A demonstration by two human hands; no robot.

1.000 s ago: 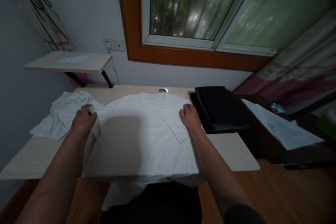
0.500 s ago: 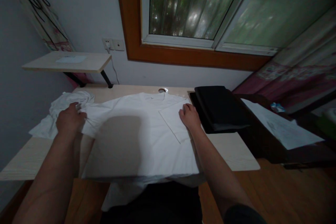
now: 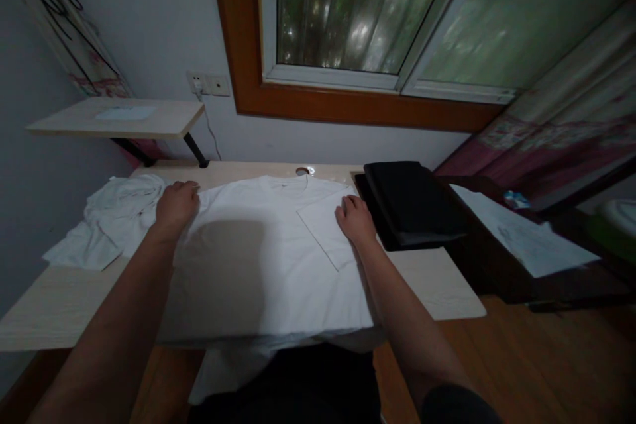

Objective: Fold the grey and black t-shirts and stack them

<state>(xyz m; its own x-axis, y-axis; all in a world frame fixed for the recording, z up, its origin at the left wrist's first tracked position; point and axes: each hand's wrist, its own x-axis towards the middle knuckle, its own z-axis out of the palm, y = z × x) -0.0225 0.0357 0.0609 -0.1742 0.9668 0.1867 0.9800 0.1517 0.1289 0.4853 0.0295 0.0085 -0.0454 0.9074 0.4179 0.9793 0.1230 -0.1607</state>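
A white T-shirt [image 3: 278, 265] lies spread over the desk, its neckline toward the wall and its lower part hanging over the front edge. At its left shoulder, my left hand [image 3: 177, 207] is closed with fingers curled on the fabric; the fingertips are partly hidden. The right sleeve is folded inward across the shirt. On that folded sleeve rests my right hand [image 3: 355, 217], fingers laid on the cloth. To the left of my left hand sits a crumpled heap of white cloth [image 3: 116, 215].
A black folder-like case [image 3: 412, 199] lies at the desk's right. Beyond it, paper sheets [image 3: 521, 232] rest on a dark surface. A small raised shelf [image 3: 119, 118] stands at the back left of the desk [image 3: 54, 305]. A window [image 3: 342, 20] is behind.
My left hand has moved right, from the outstretched left sleeve to the shoulder, and the sleeve no longer reaches out toward the heap. My right hand stays on the folded sleeve.
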